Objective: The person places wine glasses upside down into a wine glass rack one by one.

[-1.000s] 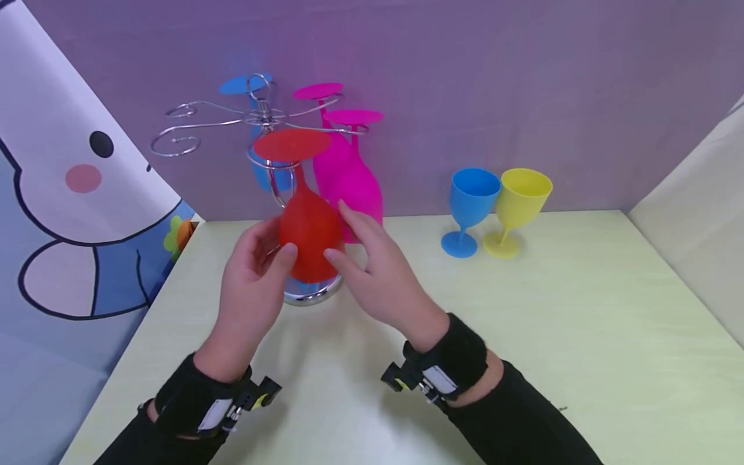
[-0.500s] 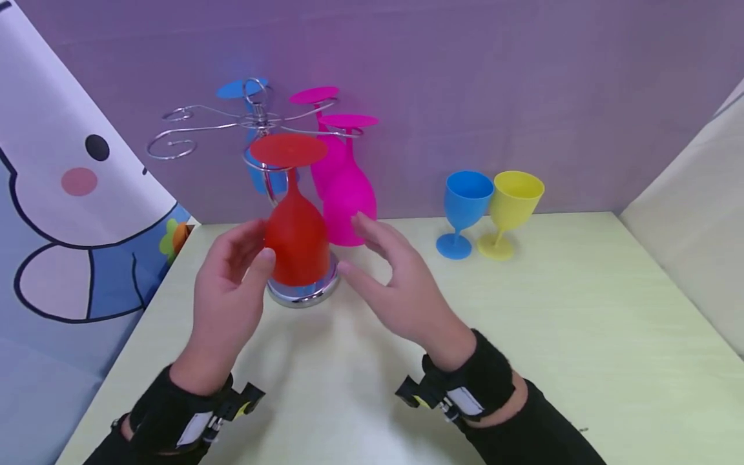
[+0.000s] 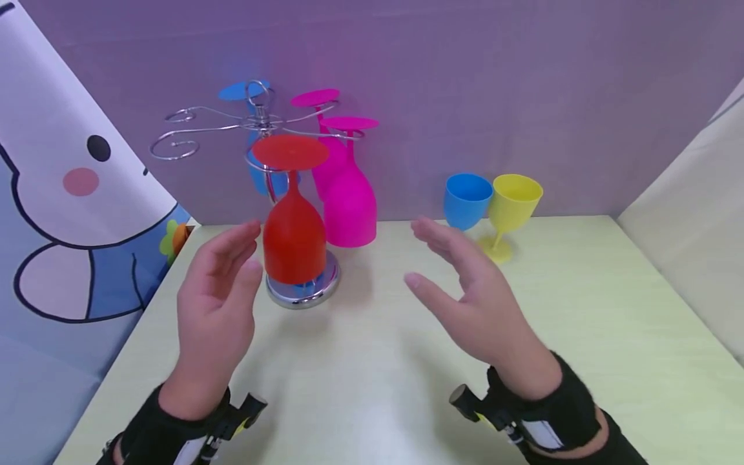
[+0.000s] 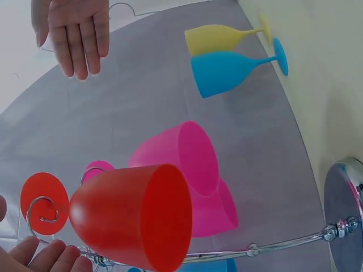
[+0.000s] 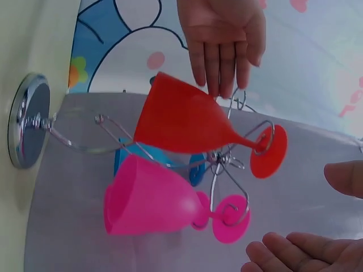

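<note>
A red goblet [image 3: 294,239] hangs upside down by its foot from a curled arm of the chrome wire rack [image 3: 261,123]. My left hand [image 3: 215,310] is just left of its bowl, fingers extended and holding nothing. Farther off to the right, my right hand [image 3: 482,303] is held over the table with straight fingers, also holding nothing. Two pink goblets [image 3: 350,206] hang inverted behind the red one, and a blue goblet [image 3: 235,90] hangs at the back, partly hidden. In the right wrist view, the red goblet [image 5: 187,116] hangs with its foot in the wire curl.
An upright blue goblet [image 3: 467,200] and a yellow goblet [image 3: 514,203] stand side by side at the table's back, beyond my right hand. The rack's round chrome base [image 3: 305,297] rests on the pale table [image 3: 372,387]. Two rack arms [image 3: 174,152] on the left carry no goblet.
Both hands have come away from the red goblet, which stays hanging on the rack. My right hand has moved well to the right, my left hand slightly left.
</note>
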`<action>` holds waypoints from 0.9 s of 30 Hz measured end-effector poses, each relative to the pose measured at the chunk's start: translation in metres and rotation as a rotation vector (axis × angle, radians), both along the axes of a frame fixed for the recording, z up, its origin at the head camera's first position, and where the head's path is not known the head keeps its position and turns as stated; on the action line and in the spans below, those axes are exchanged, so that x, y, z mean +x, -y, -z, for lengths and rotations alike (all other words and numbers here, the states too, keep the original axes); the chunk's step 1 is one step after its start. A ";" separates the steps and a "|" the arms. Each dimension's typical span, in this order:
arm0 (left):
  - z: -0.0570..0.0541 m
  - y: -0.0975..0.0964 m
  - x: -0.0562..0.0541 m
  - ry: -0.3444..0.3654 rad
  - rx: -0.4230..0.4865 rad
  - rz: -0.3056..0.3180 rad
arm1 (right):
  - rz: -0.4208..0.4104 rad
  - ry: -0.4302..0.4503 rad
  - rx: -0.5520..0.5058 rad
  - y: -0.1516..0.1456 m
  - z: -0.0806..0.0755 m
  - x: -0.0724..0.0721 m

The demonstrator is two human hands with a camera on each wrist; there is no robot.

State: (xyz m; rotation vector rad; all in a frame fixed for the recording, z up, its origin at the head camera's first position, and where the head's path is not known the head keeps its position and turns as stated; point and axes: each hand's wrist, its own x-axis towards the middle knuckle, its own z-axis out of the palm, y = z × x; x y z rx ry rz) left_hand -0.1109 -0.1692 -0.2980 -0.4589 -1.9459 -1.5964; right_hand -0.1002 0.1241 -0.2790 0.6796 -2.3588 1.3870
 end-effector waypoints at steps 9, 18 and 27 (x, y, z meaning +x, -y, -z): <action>-0.001 0.006 -0.002 -0.098 -0.077 -0.047 | 0.082 0.031 0.018 -0.024 0.001 -0.001; -0.020 0.027 -0.013 -0.289 -0.146 -0.240 | 0.222 0.050 0.010 -0.053 0.025 -0.023; -0.053 0.045 -0.026 -0.386 -0.200 -0.468 | 0.437 0.088 -0.092 -0.081 0.038 -0.045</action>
